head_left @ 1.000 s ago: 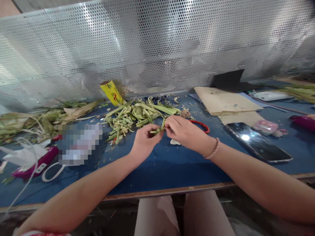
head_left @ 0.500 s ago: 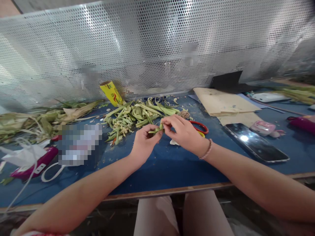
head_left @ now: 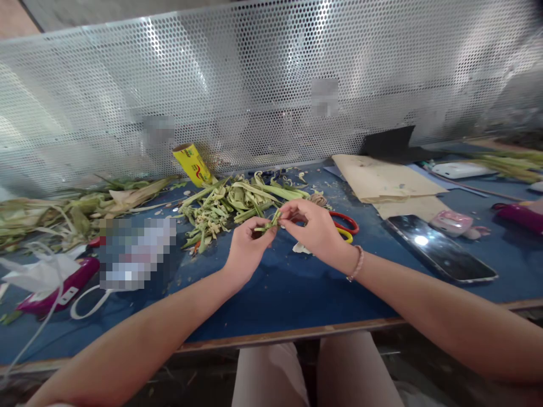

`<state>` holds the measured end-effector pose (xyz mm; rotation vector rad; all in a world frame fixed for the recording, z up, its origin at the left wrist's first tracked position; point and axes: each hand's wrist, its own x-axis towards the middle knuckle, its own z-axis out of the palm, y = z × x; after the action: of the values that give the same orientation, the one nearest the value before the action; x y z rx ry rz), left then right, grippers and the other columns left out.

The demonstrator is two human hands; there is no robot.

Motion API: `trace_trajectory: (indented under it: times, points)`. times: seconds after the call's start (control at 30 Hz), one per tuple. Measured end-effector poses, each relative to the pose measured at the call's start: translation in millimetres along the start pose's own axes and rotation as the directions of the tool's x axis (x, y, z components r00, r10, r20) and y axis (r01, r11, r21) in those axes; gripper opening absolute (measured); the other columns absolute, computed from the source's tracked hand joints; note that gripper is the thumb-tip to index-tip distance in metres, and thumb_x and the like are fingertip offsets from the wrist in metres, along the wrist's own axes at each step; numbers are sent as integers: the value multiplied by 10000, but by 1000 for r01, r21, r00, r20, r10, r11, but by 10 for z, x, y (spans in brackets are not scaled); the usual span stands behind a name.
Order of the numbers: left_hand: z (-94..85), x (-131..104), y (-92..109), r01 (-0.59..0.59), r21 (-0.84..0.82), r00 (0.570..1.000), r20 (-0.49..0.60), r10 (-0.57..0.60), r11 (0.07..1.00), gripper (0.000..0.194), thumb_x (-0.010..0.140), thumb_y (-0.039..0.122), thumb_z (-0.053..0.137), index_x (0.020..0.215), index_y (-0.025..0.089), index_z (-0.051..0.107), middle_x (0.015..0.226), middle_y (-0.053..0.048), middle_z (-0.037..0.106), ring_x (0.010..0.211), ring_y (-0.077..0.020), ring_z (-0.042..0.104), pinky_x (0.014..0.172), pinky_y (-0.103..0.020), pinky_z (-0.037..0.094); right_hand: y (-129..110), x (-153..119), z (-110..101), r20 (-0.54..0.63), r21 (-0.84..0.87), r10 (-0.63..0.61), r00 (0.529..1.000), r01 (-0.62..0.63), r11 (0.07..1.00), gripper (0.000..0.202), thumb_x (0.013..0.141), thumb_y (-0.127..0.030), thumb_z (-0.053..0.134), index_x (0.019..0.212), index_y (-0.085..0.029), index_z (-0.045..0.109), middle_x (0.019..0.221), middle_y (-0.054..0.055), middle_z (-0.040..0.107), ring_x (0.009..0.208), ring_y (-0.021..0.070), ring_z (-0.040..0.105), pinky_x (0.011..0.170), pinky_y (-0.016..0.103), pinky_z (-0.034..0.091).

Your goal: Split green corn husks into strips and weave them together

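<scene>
Both hands meet above the blue table, just in front of a pile of pale green leaf strips (head_left: 237,198). Between them is a small green plant piece (head_left: 272,223), which looks like folded or knotted leaf. My left hand (head_left: 249,244) is closed on its lower left part. The fingertips of my right hand (head_left: 313,230) pinch its upper right end; a pink bracelet (head_left: 358,263) circles that wrist. Scissors with red and yellow handles (head_left: 345,222) lie beside the right hand, partly hidden by it.
A yellow tube (head_left: 193,165) leans by a perforated metal screen (head_left: 263,85). At right are brown paper (head_left: 386,178), a black phone (head_left: 441,249) and a pink case (head_left: 452,223). Dry husks (head_left: 85,209), a purple device (head_left: 63,288) with a white cable and a blurred pouch occupy the left.
The right fingers have shifted slightly on the green piece, and more of its upper end shows. The right wrist has moved a little down, uncovering more of the yellow scissor handle.
</scene>
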<state>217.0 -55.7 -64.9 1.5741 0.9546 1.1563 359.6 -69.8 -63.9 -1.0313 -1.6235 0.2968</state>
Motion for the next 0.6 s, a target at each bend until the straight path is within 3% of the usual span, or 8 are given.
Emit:
trace_trajectory:
  times: [0.2, 0.47, 0.6]
  points:
    - [-8, 22, -12, -1, 13, 1000, 2, 1, 1000, 106, 681, 260, 581, 666, 160, 552, 451, 63, 428, 439, -64, 387, 443, -191, 297, 1, 6, 17, 43, 64, 41, 998, -43, 997, 149, 694, -95, 503, 824, -169, 493, 725, 13, 548, 675, 111, 554, 601, 247, 493]
    - [-18, 17, -16, -16, 26, 1000, 13, 15, 1000, 113, 675, 265, 584, 671, 157, 551, 465, 57, 435, 446, -68, 389, 447, -195, 297, -10, 3, 16, 38, 72, -19, 999, 16, 997, 115, 698, -108, 497, 779, -179, 455, 726, 1, 510, 652, 99, 526, 571, 226, 479]
    - [-20, 13, 4, -27, 51, 1000, 0, 27, 998, 99, 671, 253, 585, 676, 159, 555, 483, 58, 438, 448, -68, 398, 447, -195, 309, 0, 0, 24, 24, -7, -69, 997, 69, 998, 82, 694, -108, 504, 741, -172, 486, 725, 12, 544, 658, 105, 536, 597, 235, 481]
